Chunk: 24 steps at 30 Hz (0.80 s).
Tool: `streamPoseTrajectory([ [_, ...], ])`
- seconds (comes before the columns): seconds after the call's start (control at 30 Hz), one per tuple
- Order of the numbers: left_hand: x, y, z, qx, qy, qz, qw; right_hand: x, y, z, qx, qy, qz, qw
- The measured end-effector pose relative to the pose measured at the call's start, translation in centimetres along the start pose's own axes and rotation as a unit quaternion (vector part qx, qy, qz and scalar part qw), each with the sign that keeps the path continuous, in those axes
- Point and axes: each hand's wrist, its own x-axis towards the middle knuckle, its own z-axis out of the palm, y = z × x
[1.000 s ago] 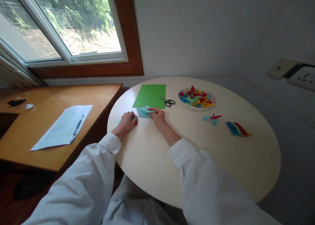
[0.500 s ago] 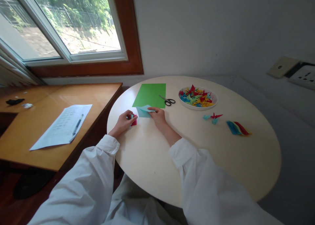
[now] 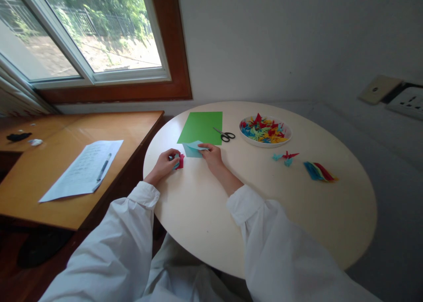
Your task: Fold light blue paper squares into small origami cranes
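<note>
On the left side of the round white table [image 3: 205,214], my left hand [image 3: 164,164] is closed on a small piece of light blue paper [image 3: 175,161]. Beside its fingertips lies pink-red paper [image 3: 180,162], partly covered by the fingers. My right hand [image 3: 213,155] pinches the right edge of a light blue sheet of paper [image 3: 192,150], which has one flap lifted. Just behind the hands, a larger green sheet [image 3: 201,125] lies flat, and black-handled scissors [image 3: 226,136] rest across its right edge.
A white dish [image 3: 264,143] full of colourful folded paper cranes stands at the back right. Several loose folded cranes [image 3: 288,162] and a fan of coloured paper strips [image 3: 319,172] lie in front of it. Left, a wooden desk [image 3: 139,125] holds written paper [image 3: 86,169] and a pen [image 3: 104,166].
My left fingers have shifted slightly left, back from the pink-red paper, and more of it shows. My right hand and its light blue sheet look nearly the same.
</note>
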Motion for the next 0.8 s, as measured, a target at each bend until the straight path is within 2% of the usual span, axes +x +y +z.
streamPoseTrajectory([
  [0.2,0.0,-0.4,-0.2,-0.018,0.008,-0.019,1.000,0.0,0.0,0.0,0.003,0.002,0.006,1.000],
  [0.57,-0.3,0.2,-0.6,-0.136,0.001,-0.057,0.989,-0.1,-0.2,0.0,0.005,0.001,0.011,1.000],
  [0.8,-0.4,0.7,-0.8,-0.178,0.039,-0.065,0.981,-0.2,-0.5,0.1,0.010,0.002,0.020,1.000],
])
